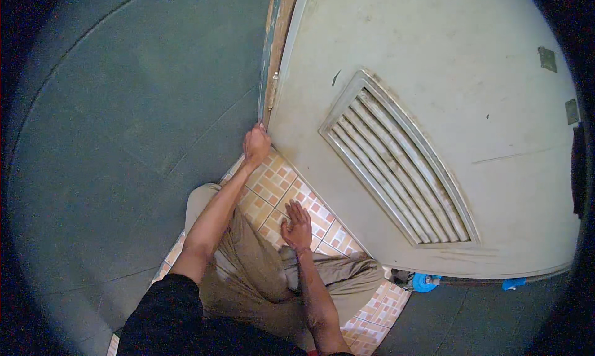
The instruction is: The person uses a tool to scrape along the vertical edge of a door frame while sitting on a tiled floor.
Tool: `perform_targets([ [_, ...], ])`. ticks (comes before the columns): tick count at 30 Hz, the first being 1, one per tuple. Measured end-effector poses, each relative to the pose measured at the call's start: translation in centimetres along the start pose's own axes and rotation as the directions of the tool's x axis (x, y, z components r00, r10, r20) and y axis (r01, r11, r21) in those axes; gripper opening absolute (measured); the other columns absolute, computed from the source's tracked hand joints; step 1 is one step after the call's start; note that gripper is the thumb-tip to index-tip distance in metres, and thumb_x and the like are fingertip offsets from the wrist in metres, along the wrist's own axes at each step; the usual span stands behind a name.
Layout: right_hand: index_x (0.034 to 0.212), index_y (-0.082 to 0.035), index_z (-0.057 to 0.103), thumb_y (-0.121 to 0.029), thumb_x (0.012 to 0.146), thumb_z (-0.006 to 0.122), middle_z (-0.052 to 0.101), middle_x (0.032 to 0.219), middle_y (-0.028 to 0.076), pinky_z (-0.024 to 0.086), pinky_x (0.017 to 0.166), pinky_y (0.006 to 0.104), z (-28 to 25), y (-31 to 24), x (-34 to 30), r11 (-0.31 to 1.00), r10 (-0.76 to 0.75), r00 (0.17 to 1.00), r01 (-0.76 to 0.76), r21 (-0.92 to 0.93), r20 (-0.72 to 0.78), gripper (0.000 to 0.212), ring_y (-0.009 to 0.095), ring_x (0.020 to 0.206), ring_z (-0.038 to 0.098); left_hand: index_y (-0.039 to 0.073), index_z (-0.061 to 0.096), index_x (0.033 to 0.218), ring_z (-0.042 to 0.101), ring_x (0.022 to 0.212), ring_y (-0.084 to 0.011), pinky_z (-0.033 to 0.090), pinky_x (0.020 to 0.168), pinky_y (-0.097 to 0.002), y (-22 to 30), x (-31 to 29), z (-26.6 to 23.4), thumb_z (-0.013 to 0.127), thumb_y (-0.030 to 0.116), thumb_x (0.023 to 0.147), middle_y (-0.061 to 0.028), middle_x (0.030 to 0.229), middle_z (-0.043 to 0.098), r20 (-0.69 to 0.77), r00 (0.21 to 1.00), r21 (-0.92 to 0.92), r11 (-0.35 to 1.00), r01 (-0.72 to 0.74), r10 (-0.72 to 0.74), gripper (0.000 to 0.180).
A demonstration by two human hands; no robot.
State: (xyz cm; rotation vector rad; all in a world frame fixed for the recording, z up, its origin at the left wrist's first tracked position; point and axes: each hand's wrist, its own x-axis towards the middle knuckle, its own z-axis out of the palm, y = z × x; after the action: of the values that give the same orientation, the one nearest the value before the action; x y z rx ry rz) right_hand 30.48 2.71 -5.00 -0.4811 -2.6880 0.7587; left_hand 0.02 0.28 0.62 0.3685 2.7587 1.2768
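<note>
My left hand (257, 145) reaches up to the foot of a worn wooden door frame (277, 52) and is closed there. Whatever its fingers hold, if anything, is hidden. Paint on the frame is partly gone, leaving brown and bluish patches. Right beside it stands a pale door (434, 34) with a slatted vent (400, 164) low in it. My right hand (298, 224) hangs over the patterned floor tiles (263, 192) with its fingers stretched out and nothing in it. It is above my bent legs, near the door's lower edge.
A dark grey-green tiled wall (136, 120) rises close on my left. By the door's bottom edge at the right lie a round blue object (424, 283) and a dark item (401, 278) beside it. Another small blue piece (513, 284) shows farther right, under the door.
</note>
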Motion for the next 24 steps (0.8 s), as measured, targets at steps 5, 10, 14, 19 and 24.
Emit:
perform_targets([
  [5,0.139,-0.01,0.055,-0.018,0.087,0.059,0.047,0.151,0.011,0.03,0.118,0.0493,0.5,-0.4,0.4,1.0,-0.019,1.0,0.02,-0.018,0.024,0.052,0.031,0.141,0.041,-0.004,0.067,0.092,0.064,0.091,-0.0521,0.05,0.08,-0.0588,-3.2,1.3,1.5,0.046,0.021,0.099,-0.0335,0.091,0.066,0.052,0.998,-0.022,0.999,0.026,-0.025,0.034],
  [10,0.142,-0.01,0.051,-0.024,0.092,0.057,0.042,0.154,0.011,0.028,0.119,0.0498,-0.3,0.1,-0.1,0.999,0.008,0.999,-0.006,-0.034,0.053,0.052,0.031,0.143,0.038,-0.003,0.066,0.097,0.064,0.09,-0.0511,0.049,0.08,-0.059,1.4,0.0,-1.1,0.046,0.023,0.1,-0.0336,0.091,0.066,0.023,0.997,-0.068,0.995,-0.068,0.07,0.033],
  [14,0.142,-0.009,0.051,-0.022,0.092,0.057,0.043,0.154,0.011,0.028,0.119,0.0499,0.0,0.1,-0.1,0.999,0.001,0.999,0.001,-0.035,0.044,0.052,0.031,0.143,0.038,-0.001,0.061,0.105,0.065,0.085,-0.0499,0.049,0.075,-0.0606,3.3,-0.6,-2.9,0.043,0.025,0.103,-0.0319,0.087,0.066,-0.205,0.959,-0.03,0.978,-0.208,0.198,0.032],
  [19,0.14,-0.008,0.053,-0.023,0.091,0.058,0.045,0.152,0.012,0.029,0.118,0.0495,0.2,-0.3,0.2,1.0,-0.018,1.0,0.018,-0.023,0.023,0.051,0.031,0.143,0.038,0.001,0.06,0.104,0.066,0.08,-0.0509,0.049,0.07,-0.0612,1.7,-0.4,-2.3,0.042,0.025,0.104,-0.03,0.083,0.067,-0.176,0.966,-0.051,0.978,-0.203,0.191,0.03],
  [24,0.141,-0.008,0.052,-0.024,0.092,0.057,0.045,0.152,0.012,0.028,0.119,0.05,-0.1,0.1,0.0,1.0,0.009,0.999,-0.007,-0.027,0.048,0.052,0.031,0.144,0.038,-0.002,0.062,0.107,0.066,0.084,-0.0508,0.052,0.076,-0.0603,1.5,-0.9,-1.5,0.042,0.024,0.103,-0.0323,0.087,0.067,-0.029,0.998,0.096,0.994,-0.053,0.056,0.032],
])
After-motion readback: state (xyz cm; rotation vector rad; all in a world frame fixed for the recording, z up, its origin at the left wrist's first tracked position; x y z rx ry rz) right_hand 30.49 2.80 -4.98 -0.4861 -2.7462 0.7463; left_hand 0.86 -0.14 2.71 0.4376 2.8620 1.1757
